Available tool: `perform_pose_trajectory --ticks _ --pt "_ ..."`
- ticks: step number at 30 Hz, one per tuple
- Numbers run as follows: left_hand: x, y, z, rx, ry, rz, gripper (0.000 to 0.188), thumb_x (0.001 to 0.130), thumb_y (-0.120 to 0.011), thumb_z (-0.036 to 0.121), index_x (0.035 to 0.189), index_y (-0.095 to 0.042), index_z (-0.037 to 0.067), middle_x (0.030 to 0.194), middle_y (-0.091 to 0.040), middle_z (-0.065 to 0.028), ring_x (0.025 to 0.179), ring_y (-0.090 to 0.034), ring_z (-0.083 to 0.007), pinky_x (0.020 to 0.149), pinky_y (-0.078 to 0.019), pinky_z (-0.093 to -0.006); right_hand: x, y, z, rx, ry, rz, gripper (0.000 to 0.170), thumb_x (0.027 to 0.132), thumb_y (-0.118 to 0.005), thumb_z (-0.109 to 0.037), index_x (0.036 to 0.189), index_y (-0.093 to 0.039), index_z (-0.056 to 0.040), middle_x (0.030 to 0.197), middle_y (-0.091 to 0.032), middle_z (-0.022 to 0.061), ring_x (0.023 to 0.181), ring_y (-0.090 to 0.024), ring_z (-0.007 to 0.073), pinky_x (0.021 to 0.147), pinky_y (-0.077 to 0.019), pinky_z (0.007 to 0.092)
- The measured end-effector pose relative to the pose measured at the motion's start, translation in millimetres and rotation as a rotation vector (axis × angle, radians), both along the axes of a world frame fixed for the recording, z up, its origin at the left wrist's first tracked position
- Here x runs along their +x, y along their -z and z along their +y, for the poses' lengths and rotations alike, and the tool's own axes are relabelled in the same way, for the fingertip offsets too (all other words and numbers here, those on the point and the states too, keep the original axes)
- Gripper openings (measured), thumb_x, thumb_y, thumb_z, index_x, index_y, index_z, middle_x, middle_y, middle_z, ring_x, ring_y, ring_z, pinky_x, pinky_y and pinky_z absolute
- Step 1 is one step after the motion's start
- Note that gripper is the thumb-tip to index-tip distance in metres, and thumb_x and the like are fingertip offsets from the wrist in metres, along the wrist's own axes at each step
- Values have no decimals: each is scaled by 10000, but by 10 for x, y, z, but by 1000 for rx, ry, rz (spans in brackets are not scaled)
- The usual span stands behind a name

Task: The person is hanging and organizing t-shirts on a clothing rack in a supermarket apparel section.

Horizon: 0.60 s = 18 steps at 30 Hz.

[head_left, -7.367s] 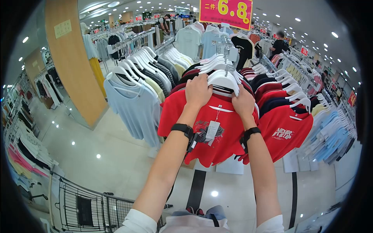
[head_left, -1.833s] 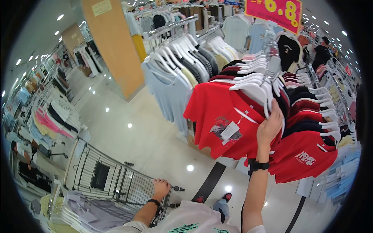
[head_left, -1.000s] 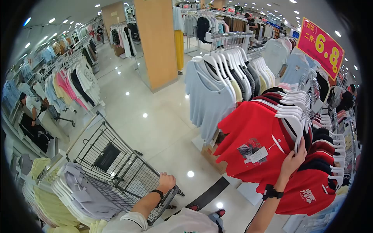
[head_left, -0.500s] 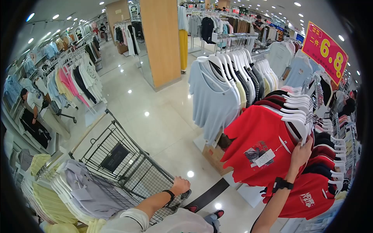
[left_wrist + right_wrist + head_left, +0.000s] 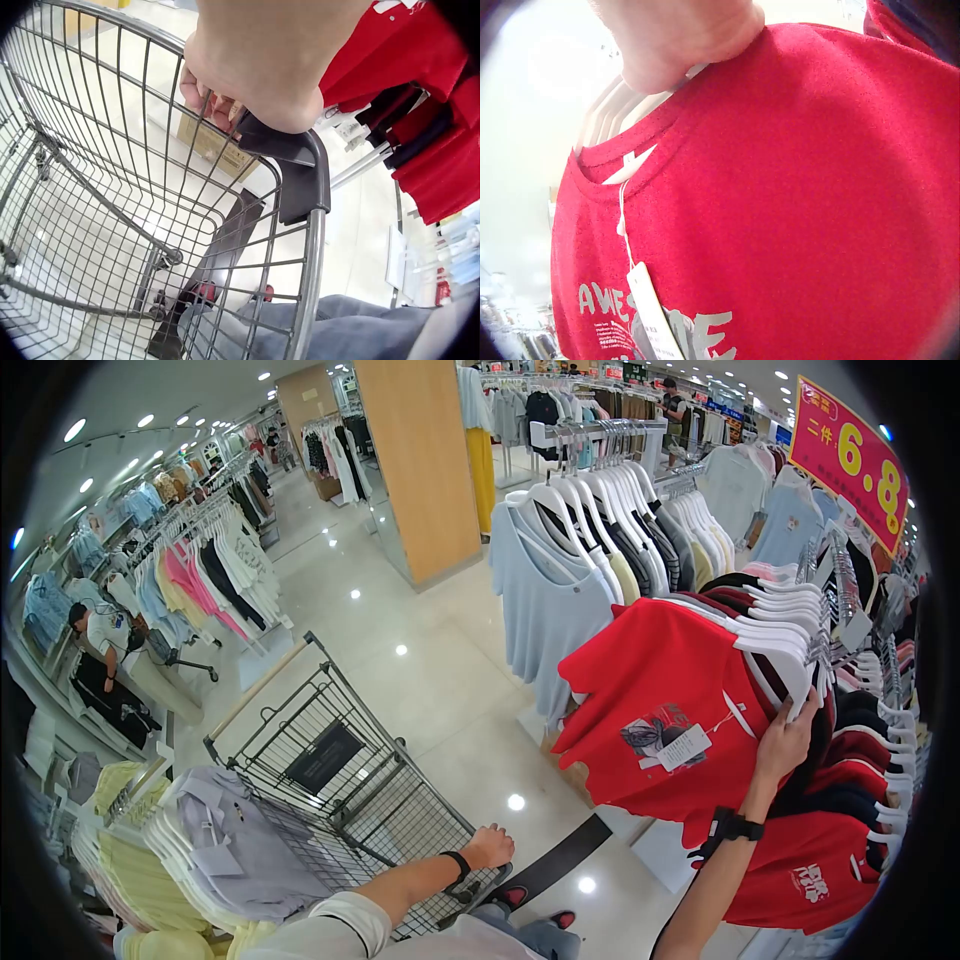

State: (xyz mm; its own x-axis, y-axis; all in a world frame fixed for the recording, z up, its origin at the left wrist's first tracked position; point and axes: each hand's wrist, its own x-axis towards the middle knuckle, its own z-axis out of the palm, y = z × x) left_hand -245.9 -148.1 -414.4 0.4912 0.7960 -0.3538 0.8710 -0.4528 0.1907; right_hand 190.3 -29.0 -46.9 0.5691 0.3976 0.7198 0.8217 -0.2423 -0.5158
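Note:
My left hand (image 5: 490,847) grips the front corner of a wire shopping cart (image 5: 325,755). In the left wrist view its fingers curl over the rim beside the black corner piece (image 5: 304,176). On the rack at right hangs a red T-shirt (image 5: 690,670) with a grey print and a white price tag (image 5: 683,747). My right hand (image 5: 785,745) holds the near shoulder of its white hanger (image 5: 785,650). Seen from the right wrist, that hand (image 5: 686,45) is at the shirt's shoulder, over the hanger, with its fingertips hidden.
More shirts crowd this rack, including another red T-shirt (image 5: 800,870). Pale blue tops (image 5: 550,610) hang behind. A lilac shirt (image 5: 235,850) on a nearer rack overlaps the cart's left side. A wooden pillar (image 5: 420,470) stands ahead, and a person (image 5: 105,635) bends at far left.
Both hands were at the red T-shirt's hanger; the left has since moved down to the cart. The view has turned left. Lately the left hand and cart have shifted right, towards the rack.

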Motion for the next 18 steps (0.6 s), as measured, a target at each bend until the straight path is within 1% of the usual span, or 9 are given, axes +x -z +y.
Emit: perform_pose_trajectory --ticks 3,5,7,10,13,15,16,17,18 --pt "79 -78 -81 26 8 16 361 937 -487 285 948 -778 72 1039 -740 -186 1060 -666 -368 823 -571 -521 -16 -61 -8 20 6 -15 406 1024 -568 -245 1425 -533 -187 1154 -724 141 1041 -700 380 828 -535 477" --pt "134 -170 -102 8 51 63 354 939 -491 281 954 -782 79 1019 -754 -180 1023 -697 -376 821 -578 -506 -69 -109 -38 -18 -11 36 422 999 -592 -207 1417 -544 -184 1165 -724 144 1053 -700 375 844 -535 471" --pt "197 -254 -98 -54 31 75 350 938 -494 277 953 -785 83 1007 -761 -174 1000 -714 -374 822 -581 -501 -123 -147 -54 3 -38 41 432 966 -605 -147 1394 -561 -128 1199 -722 165 1087 -696 373 896 -535 449" --pt "306 -419 -138 -132 19 86 345 936 -496 271 948 -790 93 987 -770 -169 961 -740 -367 826 -586 -490 -211 -307 -135 -22 -86 105 463 930 -626 -129 1386 -558 -93 1218 -720 173 1099 -694 373 914 -532 440" --pt "474 -421 -83 -112 68 109 348 944 -485 266 952 -797 112 990 -773 -160 958 -748 -351 831 -591 -481 -220 -357 -133 -42 -98 101 462 904 -645 -126 1358 -568 -96 1182 -724 175 1075 -687 396 904 -527 466" --pt "624 -372 -65 -104 48 123 344 947 -484 262 971 -799 125 1002 -775 -145 968 -747 -345 825 -594 -477 -176 -350 -149 -35 -98 63 467 902 -661 -163 1353 -568 -87 1156 -723 185 1052 -683 414 893 -528 491" --pt "664 -437 -81 -92 75 149 333 948 -488 245 985 -802 139 1019 -780 -114 985 -748 -328 828 -597 -468 -171 -362 -134 -43 -107 59 453 929 -637 -184 1367 -564 -97 1155 -723 188 1058 -684 413 890 -530 489" --pt "700 -482 -107 -100 76 154 333 948 -488 245 985 -802 139 1019 -780 -114 985 -748 -328 828 -597 -468 -175 -360 -128 -50 -117 55 440 955 -614 -205 1381 -560 -107 1154 -723 191 1063 -686 412 886 -532 488" --pt "814 -445 -115 -81 115 178 330 950 -489 237 987 -802 140 1030 -781 -103 994 -748 -321 835 -597 -463 -150 -331 -123 -23 -128 54 462 912 -653 -185 1355 -567 -87 1128 -718 209 1031 -683 425 876 -524 517"
